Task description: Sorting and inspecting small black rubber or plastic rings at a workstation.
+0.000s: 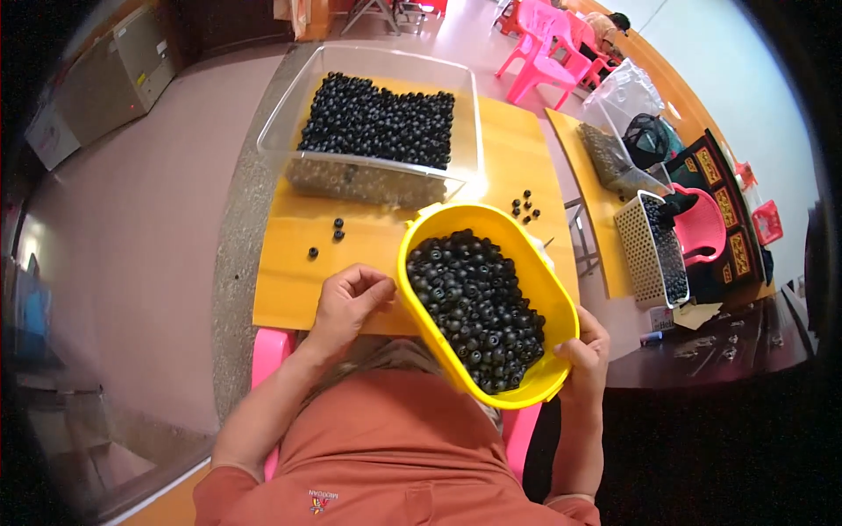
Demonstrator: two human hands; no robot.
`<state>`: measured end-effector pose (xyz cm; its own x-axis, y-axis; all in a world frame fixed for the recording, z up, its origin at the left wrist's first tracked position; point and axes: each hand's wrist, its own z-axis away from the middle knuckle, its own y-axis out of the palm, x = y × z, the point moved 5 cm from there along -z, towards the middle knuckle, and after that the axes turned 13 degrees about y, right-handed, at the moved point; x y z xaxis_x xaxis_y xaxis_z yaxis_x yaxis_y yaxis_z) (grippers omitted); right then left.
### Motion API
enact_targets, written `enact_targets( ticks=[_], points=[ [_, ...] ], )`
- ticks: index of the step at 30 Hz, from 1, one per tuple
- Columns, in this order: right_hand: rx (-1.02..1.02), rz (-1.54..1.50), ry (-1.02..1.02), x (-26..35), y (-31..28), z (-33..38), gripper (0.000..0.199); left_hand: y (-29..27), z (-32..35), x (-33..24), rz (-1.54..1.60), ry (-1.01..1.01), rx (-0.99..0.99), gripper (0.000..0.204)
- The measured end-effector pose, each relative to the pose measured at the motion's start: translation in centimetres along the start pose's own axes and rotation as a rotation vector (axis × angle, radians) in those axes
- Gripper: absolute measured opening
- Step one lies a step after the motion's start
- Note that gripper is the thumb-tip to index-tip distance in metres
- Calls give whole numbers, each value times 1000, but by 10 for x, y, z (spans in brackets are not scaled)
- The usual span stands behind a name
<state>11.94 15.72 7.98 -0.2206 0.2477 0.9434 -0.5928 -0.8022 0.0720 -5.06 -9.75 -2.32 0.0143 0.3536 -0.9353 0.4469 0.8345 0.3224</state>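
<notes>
My right hand (586,352) grips the near right rim of a yellow oval plastic tub (541,263), thumb over the edge. The tub is tilted, and inside it lie many small black round pieces with center holes (478,307). Just left of the tub, my left hand (353,300) is closed, fingers curled and thumb pressed to them; whatever may be between them is hidden. Beyond the tub, a large clear plastic bin (368,188) on the yellow table (289,289) holds a heap of similar black pieces (377,123).
Three loose black pieces (338,235) lie left on the table, several more (526,207) right of the tub. At right are a beige perforated basket (645,254), another clear bin (605,158) and pink chairs (548,53). A person (605,31) sits far back.
</notes>
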Motion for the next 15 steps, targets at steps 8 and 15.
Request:
enact_targets(
  ticks=[8,15],
  points=[
    [141,90,49,-20,40,-10,57,-42,20,-8,-30,66,-260,15],
    [179,174,32,-37,52,-30,60,-51,25,-20,-151,204,-336,13]
  ],
)
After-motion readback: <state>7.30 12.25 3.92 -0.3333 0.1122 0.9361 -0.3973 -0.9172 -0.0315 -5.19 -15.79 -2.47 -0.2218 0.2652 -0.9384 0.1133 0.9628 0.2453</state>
